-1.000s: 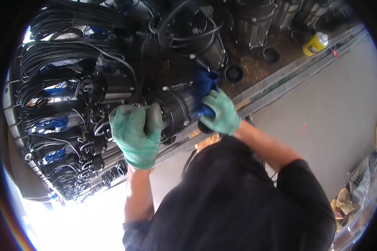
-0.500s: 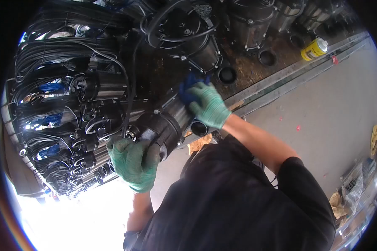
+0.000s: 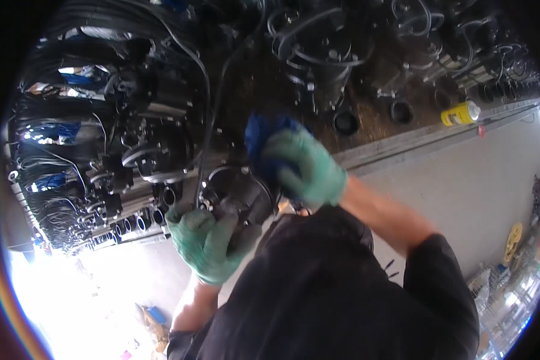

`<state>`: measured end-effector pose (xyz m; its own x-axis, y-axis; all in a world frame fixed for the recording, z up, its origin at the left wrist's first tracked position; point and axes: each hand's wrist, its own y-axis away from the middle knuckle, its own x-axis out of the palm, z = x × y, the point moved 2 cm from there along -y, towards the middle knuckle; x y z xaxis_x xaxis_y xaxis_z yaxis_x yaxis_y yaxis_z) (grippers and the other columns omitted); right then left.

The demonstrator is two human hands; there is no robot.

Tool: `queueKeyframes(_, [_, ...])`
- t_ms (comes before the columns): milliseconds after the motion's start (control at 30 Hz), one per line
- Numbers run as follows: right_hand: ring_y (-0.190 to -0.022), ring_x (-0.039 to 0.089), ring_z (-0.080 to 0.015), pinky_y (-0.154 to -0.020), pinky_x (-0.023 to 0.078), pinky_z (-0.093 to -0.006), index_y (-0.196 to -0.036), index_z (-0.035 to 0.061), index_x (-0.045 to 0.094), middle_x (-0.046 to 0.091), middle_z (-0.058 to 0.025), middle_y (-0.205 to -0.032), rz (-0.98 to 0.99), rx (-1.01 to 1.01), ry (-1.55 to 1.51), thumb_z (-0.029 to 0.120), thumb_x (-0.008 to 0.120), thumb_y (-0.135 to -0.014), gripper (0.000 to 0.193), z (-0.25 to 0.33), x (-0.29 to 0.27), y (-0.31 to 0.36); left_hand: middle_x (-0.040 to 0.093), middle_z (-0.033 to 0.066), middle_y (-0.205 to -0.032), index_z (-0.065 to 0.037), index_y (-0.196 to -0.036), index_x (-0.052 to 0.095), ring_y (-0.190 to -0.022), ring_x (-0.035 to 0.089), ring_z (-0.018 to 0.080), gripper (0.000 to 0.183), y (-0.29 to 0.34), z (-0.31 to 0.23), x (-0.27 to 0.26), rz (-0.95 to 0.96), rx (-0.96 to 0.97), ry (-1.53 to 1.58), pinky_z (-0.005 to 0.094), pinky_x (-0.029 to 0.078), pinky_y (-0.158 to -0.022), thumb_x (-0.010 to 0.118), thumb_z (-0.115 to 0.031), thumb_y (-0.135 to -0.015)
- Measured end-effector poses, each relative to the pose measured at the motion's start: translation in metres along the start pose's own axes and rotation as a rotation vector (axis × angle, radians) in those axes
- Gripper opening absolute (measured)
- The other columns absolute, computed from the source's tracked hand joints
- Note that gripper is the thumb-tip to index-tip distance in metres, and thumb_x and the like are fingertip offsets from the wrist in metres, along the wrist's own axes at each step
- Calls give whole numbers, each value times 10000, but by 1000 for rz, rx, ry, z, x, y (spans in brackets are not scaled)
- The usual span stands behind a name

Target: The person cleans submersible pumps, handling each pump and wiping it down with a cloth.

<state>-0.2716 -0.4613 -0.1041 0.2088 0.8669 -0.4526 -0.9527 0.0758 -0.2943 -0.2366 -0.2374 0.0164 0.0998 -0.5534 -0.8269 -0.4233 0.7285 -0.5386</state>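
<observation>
A submersible pump (image 3: pixel 240 195) with a black end cap and a cable lies tilted in front of me on the dark wooden bench. My left hand (image 3: pixel 207 243), in a green knitted glove, is closed on its near, capped end; the fingertips are partly hidden. In my right hand (image 3: pixel 309 168), gloved alike, is a bunched blue cloth (image 3: pixel 261 141), held against the pump's far part. That hand is blurred, and it hides much of the pump's body. A black cable (image 3: pixel 209 135) runs up from the capped end, past my left hand.
More pumps (image 3: pixel 327 54) stand along the bench, with round black outlets (image 3: pixel 345 122) near its edge. Rows of pumps with coiled cables (image 3: pixel 156 150) fill the left. A yellow spray can (image 3: pixel 460 113) lies by the metal bench edge. Grey floor (image 3: pixel 438 186) stretches right.
The view has shifted, and the pump now shows more of its capped end toward me. The right hand with the blue cloth has moved nearer to me, while the left stays on the pump.
</observation>
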Motion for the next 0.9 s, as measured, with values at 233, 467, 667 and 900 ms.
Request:
queueKeyframes(233, [-1180, 613, -369, -1070, 509, -437, -1227, 67, 747, 666, -144, -1257, 49, 158, 49, 92, 738, -804, 424, -39, 4, -5, 546, -64, -775, -154, -1059, 727, -893, 575, 201, 434, 14, -5, -8, 1, -20, 22, 474, 453, -903, 954, -304, -722])
queueKeyframes(467, [-1203, 624, -347, -1109, 505, -422, -1155, 35, 727, 695, -120, -1223, 398, 49, 28, 70, 687, -795, 364, -31, 5, -64, 570, -63, -786, -156, -1158, 705, -908, 580, 204, 512, 21, -2, -10, 20, -12, 22, 471, 434, -924, 940, -383, -765])
queueKeyframes(667, [-1173, 634, -344, -1111, 485, -468, -1134, 53, 724, 682, -128, -1175, 529, -57, 93, 71, 641, -807, 338, -27, -3, -71, 549, -64, -768, -157, -1136, 696, -892, 564, 201, 515, 24, -1, -10, 30, -10, 0, 464, 432, -894, 923, -452, -779])
queueKeyframes(900, [-1124, 649, -344, -1065, 492, -446, -1117, 50, 710, 687, -122, -1136, 464, -256, -180, 56, 665, -783, 337, 0, -3, -69, 537, -72, -772, -165, -1120, 697, -951, 566, 193, 514, 24, 4, -8, 32, -14, -4, 492, 444, -920, 918, -485, -784])
